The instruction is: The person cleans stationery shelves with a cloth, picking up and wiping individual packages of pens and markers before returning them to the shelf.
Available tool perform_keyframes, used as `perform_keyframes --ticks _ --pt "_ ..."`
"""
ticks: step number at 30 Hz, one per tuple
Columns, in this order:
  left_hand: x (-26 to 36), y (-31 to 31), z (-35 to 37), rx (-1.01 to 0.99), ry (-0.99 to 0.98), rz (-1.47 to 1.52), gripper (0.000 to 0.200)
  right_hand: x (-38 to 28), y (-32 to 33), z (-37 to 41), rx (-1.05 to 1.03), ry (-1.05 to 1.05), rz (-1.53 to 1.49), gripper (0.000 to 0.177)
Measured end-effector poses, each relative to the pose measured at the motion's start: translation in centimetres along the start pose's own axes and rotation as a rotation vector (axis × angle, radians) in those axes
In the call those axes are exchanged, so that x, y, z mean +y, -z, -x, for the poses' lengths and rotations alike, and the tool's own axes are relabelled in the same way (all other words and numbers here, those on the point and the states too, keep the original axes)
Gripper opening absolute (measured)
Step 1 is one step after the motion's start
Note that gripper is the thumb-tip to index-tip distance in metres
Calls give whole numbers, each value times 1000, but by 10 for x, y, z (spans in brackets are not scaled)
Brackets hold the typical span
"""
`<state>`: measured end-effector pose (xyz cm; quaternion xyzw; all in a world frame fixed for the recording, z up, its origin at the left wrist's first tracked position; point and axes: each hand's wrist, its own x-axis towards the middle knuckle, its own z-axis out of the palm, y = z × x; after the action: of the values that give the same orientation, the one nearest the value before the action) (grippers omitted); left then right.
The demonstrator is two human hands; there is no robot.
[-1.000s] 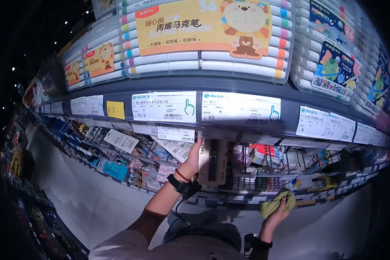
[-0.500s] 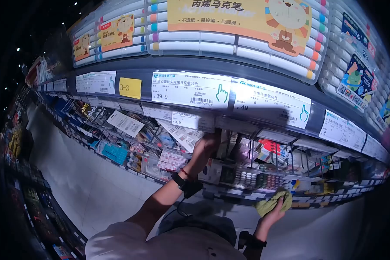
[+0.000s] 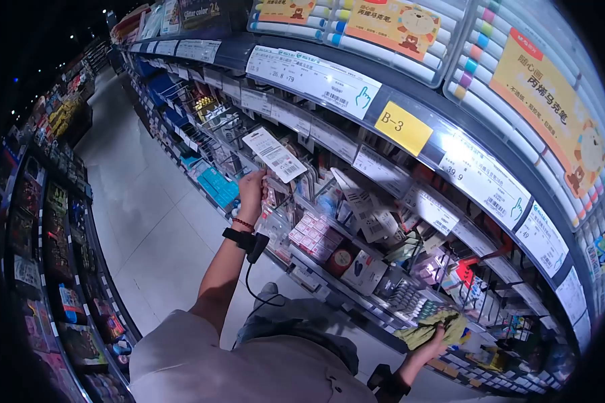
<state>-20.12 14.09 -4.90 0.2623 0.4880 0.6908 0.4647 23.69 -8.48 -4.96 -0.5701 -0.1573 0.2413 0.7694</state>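
Observation:
My left hand (image 3: pixel 251 193), with a red bracelet and a black strap at the wrist, is closed at the shelf's front edge. Its fingertips are beside the lower end of a white hanging card with a barcode (image 3: pixel 274 154); what they pinch is too small to name. Lower right, my right hand (image 3: pixel 431 347) grips a crumpled yellow-green cloth (image 3: pixel 429 329) in front of the lower shelf goods. Pink-and-white boxes (image 3: pixel 314 235) stand on the shelf right of my left hand.
Above runs a shelf edge with price labels and a yellow B-3 tag (image 3: pixel 403 127), with marker sets (image 3: pixel 393 30) over it. A teal package (image 3: pixel 216 183) lies low on the shelf. Another stocked shelf (image 3: pixel 74 295) stands left across the tiled floor (image 3: pixel 158 232).
The view has turned left along the shelf. My left hand has moved from under the price labels, left to the hanging card. My right hand still holds the cloth.

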Motion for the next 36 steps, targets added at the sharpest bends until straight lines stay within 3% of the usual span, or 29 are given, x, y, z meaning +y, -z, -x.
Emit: perform_keyframes --ticks 3,6,9,12,14,19,22,25,28,30,32,33,34,36 --pt "1 7 -29 194 -82 -280 19 5 -30 9 -37 0 21 36" --pt "5 5 -41 151 -166 -512 27 4 -63 35 -19 34 -3 34" --pt "19 0 -45 2 -45 -626 32 12 -89 59 -33 71 14 30" --pt "8 2 -57 -79 114 -532 34 14 -115 86 -64 75 56 26" --pt "-2 3 -60 -132 7 -562 27 25 -118 94 -125 -18 41 34" --pt "-4 8 -61 -114 -1 -537 22 35 -150 126 -242 -15 88 33" --pt "19 17 -56 -315 148 -130 18 48 -169 141 -307 -7 125 40" --pt "39 29 -48 -397 18 -197 14 64 -193 161 -243 3 64 54" --pt "53 42 -31 -577 -184 -275 11 58 -236 190 -284 -46 -83 49" --pt "62 43 -10 -713 -354 -324 11 63 -260 213 -366 -53 25 44" --pt "76 42 19 -887 -226 -215 6 87 -269 222 -620 6 160 46" --pt "72 49 32 -993 114 -123 9 92 -275 229 -667 39 146 46" --pt "64 50 44 -935 241 -147 22 97 -284 237 -717 78 131 47" --pt "44 56 47 -755 33 -197 40 105 -302 251 -827 156 102 47"
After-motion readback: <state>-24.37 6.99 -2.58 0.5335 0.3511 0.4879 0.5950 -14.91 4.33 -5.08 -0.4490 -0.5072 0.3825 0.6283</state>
